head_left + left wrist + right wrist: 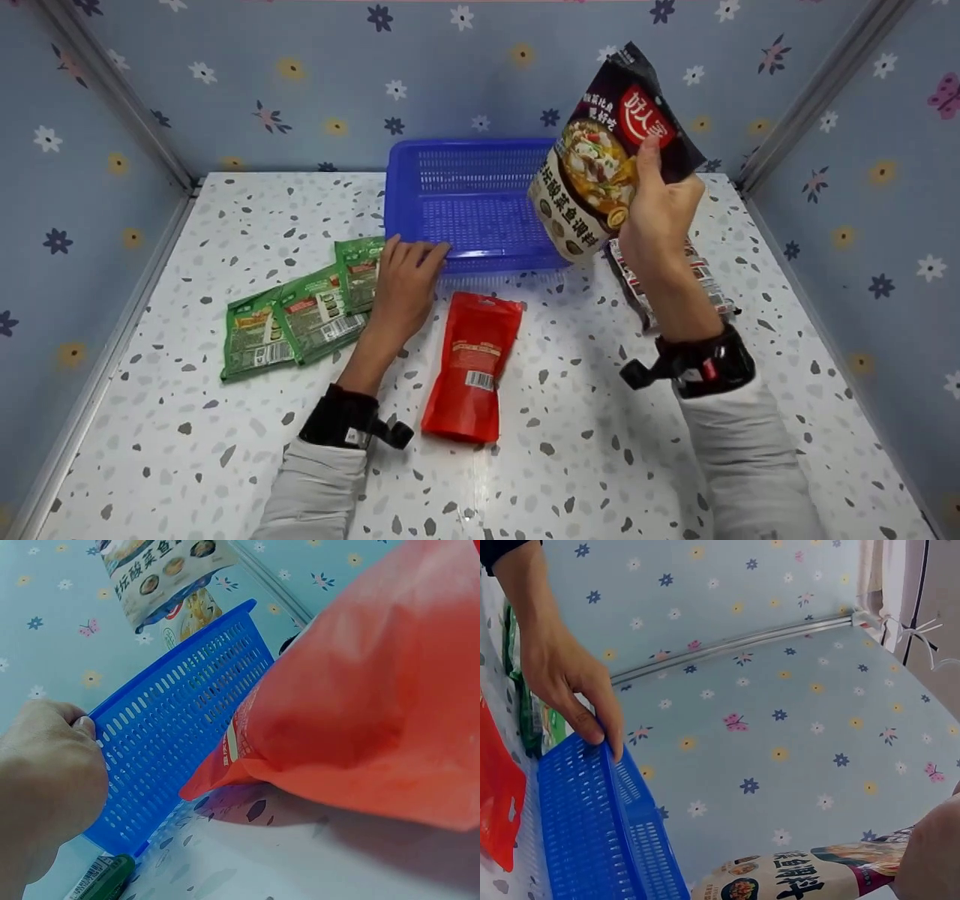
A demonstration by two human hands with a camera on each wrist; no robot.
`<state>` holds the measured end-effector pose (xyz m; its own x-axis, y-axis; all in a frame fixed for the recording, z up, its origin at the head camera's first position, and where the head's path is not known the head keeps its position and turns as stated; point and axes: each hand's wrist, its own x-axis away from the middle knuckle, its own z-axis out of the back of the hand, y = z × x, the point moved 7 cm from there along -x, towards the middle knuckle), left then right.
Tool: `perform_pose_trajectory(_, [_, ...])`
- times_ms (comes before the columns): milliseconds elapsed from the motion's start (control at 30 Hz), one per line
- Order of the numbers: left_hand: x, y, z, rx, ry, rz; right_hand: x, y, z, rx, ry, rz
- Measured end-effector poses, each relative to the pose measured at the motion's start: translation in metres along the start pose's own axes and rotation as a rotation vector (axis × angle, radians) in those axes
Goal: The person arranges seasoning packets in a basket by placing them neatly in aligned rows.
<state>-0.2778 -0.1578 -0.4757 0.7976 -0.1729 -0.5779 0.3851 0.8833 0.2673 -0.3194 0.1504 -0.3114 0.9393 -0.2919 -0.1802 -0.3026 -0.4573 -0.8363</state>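
Flowered walls [450,75] behind a speckled tabletop [585,465]. Gripped in the right hand [661,214], thumb across its front: dark food pouch [607,161], tilted, at two o'clock from the blue basket [480,259]. Pinching the rim near eight: left hand [409,281]. At six, red pouch [471,364]; at eight, green packets [319,307]; at four, striped packets [709,281].
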Motion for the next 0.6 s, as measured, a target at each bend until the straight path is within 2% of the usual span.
perform_pose_trajectory(200, [0.0, 0.0, -0.001, -0.003, -0.009, 0.002, -0.03, 0.025, -0.014, 0.047, 0.059, 0.043])
perform_pose_trajectory(500, [-0.001, -0.001, -0.001, -0.003, -0.014, 0.008, -0.058, 0.074, -0.02, 0.316, 0.106, 0.006])
perform_pose_trajectory(600, [-0.001, -0.001, -0.001, 0.0, -0.01, 0.009, -0.064, 0.087, -0.019, 0.451, 0.132, -0.006])
